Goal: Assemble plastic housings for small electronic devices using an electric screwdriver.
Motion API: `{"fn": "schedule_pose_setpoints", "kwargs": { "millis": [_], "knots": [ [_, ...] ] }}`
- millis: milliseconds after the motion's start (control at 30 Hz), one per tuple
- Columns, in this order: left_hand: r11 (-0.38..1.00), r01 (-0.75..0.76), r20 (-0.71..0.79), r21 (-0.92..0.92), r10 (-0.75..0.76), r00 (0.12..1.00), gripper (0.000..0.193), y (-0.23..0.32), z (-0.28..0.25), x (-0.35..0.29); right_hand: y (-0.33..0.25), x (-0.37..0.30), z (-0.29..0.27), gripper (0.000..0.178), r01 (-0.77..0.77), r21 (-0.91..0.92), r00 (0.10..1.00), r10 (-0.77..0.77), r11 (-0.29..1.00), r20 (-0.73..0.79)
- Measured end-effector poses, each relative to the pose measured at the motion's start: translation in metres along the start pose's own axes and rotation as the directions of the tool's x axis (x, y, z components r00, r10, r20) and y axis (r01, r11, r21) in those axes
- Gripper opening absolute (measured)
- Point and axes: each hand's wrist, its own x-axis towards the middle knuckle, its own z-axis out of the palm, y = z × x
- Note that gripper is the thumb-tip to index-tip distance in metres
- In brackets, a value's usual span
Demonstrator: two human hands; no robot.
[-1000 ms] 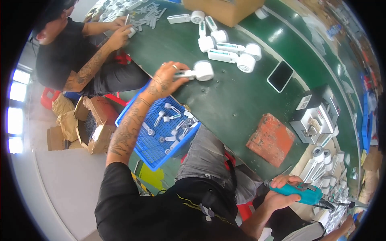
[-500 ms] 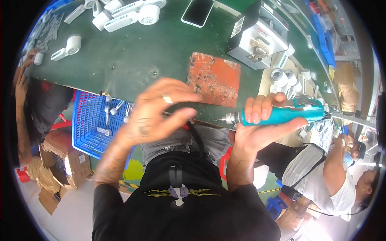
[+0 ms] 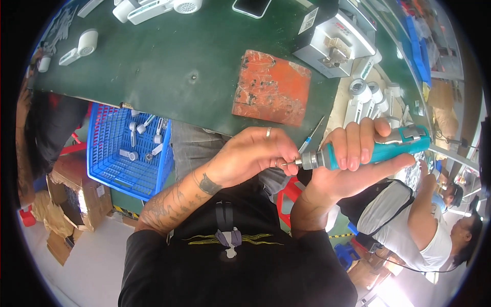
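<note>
My right hand is wrapped around a teal electric screwdriver, held level above my lap, its chuck and thin bit pointing left. At that bit, my left hand brings thumb and fingers together in a pinch. Whatever sits between those fingertips is too small to make out. Just beyond both hands, a scuffed orange-red block rests near the front edge of the green table. A slim blue-handled screwdriver lies beside it on the right.
Below the table's left edge stands a blue basket with several small white parts. A box-shaped device sits at the back right, near white handheld units. A phone lies far back. Co-workers are at both sides.
My left hand has moved right, from open in the air to a pinch at the bit. The electric screwdriver has shifted slightly right and down. The table scene has shifted with my view.
</note>
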Motion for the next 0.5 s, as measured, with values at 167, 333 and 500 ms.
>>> {"fn": "schedule_pose_setpoints", "kwargs": {
  "millis": [167, 333, 500],
  "knots": [
    [0.965, 0.073, -0.034, 0.251, -0.067, 0.997, 0.013, 0.002, 0.009, 0.002, -0.009, -0.003, -0.003, 0.077, -0.071, 0.031, 0.987, 0.066, 0.997, 0.145],
    [0.845, 0.085, -0.096, 0.529, -0.040, 0.995, 0.005, 0.009, 0.022, 0.009, -0.015, -0.017, -0.013, 0.079, -0.021, -0.043, 0.990, 0.026, 0.999, 0.137],
    [-0.022, -0.200, 0.197, 0.980, 0.311, 0.930, 0.012, 0.055, 0.053, 0.098, -0.038, -0.044, -0.020, 0.088, 0.043, -0.250, 0.982, -0.086, 0.967, -0.168]
  ]
}}
